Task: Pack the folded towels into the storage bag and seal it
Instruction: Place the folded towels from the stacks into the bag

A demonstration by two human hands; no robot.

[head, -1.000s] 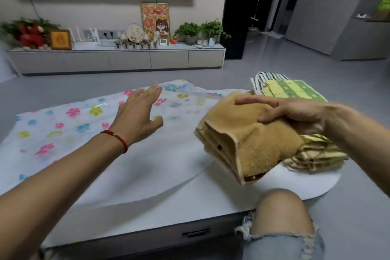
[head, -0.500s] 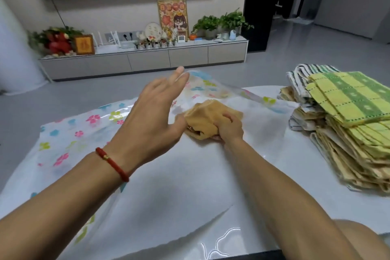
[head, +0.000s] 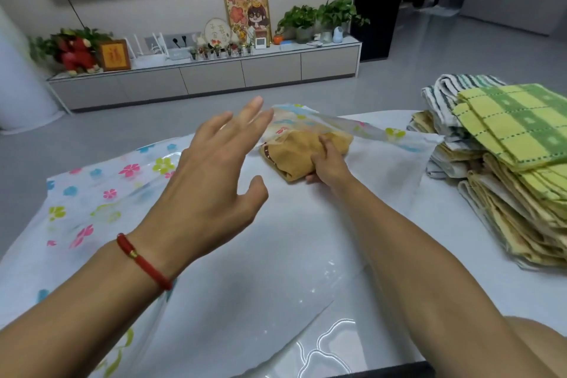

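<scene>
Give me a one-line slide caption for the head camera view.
Right hand pushes a folded tan towel into the floral storage bag; left hand hovers open, towel stack waiting alongside.

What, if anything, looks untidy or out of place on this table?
The towel pile at the right is slumped, its layers fanning out unevenly rather than stacked square. Nothing is spilled or damaged; the right hand grips the tan towel at the storage bag.
</scene>
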